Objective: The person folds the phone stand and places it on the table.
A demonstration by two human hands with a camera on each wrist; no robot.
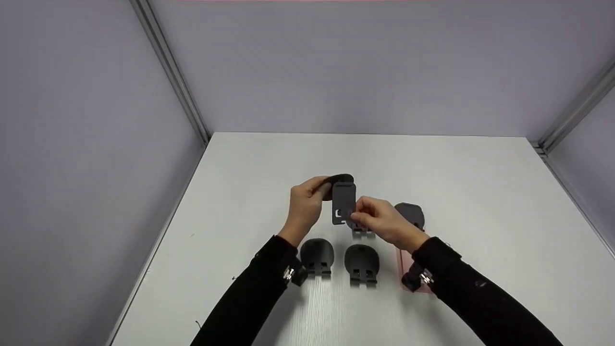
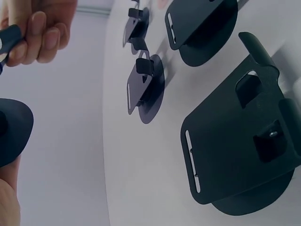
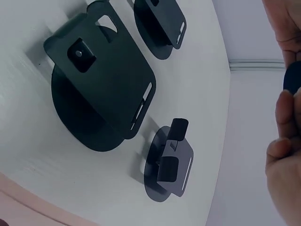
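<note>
Above the white table (image 1: pixel 480 202) I hold one black metal stand with both hands. My left hand (image 1: pixel 318 189) grips its round base (image 1: pixel 340 179) from the left. My right hand (image 1: pixel 359 211) pinches the lower edge of its rectangular plate (image 1: pixel 343 204), which hangs upright with a small cut-out near the bottom. In the left wrist view the round base (image 2: pixel 13 132) shows at the left edge, with fingers of the right hand (image 2: pixel 42 28) above it. In the right wrist view only fingers (image 3: pixel 282 155) show at the right edge.
Several matching black stands sit on the table under my hands: one (image 1: pixel 317 253), another (image 1: pixel 361 262), a third (image 1: pixel 410 214) behind my right hand. A pink sheet (image 1: pixel 401 269) lies under my right wrist. Grey booth walls (image 1: pixel 96 144) close the table in.
</note>
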